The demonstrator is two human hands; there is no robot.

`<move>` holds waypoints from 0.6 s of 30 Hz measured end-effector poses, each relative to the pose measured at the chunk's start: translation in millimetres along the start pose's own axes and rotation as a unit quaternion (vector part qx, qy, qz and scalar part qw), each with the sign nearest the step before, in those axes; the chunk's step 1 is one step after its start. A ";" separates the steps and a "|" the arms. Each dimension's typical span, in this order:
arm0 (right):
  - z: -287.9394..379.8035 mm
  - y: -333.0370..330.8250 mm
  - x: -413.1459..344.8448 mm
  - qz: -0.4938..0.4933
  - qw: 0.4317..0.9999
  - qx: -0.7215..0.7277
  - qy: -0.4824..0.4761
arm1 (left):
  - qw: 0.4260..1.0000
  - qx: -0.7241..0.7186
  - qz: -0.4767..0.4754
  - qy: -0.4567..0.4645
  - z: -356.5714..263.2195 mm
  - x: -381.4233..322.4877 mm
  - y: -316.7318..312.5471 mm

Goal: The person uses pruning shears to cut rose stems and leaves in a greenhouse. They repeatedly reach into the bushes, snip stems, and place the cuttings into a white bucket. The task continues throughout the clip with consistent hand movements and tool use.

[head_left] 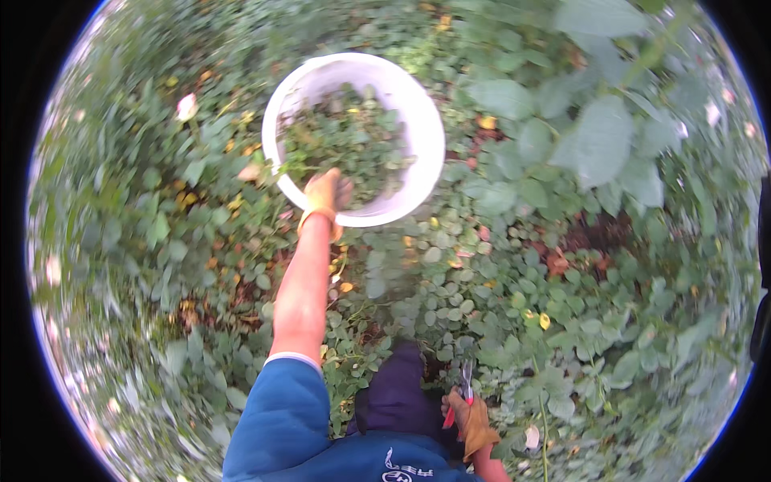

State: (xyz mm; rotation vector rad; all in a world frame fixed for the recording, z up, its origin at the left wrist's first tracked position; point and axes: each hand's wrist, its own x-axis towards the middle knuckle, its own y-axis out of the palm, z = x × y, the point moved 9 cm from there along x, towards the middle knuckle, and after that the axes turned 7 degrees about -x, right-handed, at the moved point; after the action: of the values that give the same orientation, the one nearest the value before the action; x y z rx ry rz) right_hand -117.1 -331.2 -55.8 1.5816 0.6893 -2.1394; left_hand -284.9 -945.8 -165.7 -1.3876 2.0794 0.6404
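My left hand (326, 191), in a tan work glove, reaches over the near rim of a round white bucket (426, 144). Its fingers are curled above leafy green cuttings (352, 141) inside the bucket. Blur and the angle hide whether they grip the rim, some cuttings or nothing. Low in the picture, close to my dark trousers, my right hand (468, 416) wears a similar glove. Held in it is a pair of pruning shears (467, 385) with red handles, the metal blades pointing up and away from me.
Dense rose-like foliage (458, 295) surrounds me. Large leaves (605, 135) rise close to the camera at upper right. A pale pink bloom (187, 107) stands left of the bucket. Bare brown soil (602, 232) shows through at right, and a long green stem (543, 428) rises beside my right hand.
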 end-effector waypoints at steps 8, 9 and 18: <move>54.5 -2.6 -21.6 0.035 0.992 0.114 -0.050 | 0.937 0.113 0.273 -0.186 180.0 -223.5 -1.3; 61.9 -1.8 -22.2 0.037 0.989 0.137 -0.052 | 0.944 0.121 0.236 -0.195 199.1 -253.5 -11.6; 133.2 -16.0 -32.5 -0.006 0.916 0.355 -0.186 | 0.841 -0.157 0.296 -0.424 269.5 -418.4 64.6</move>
State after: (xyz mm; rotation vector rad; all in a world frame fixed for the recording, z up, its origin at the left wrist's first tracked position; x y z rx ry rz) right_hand -218.9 -397.0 10.1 1.3750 -0.2435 -2.7696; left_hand -165.1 -466.9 -75.4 -0.3730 1.6354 1.5700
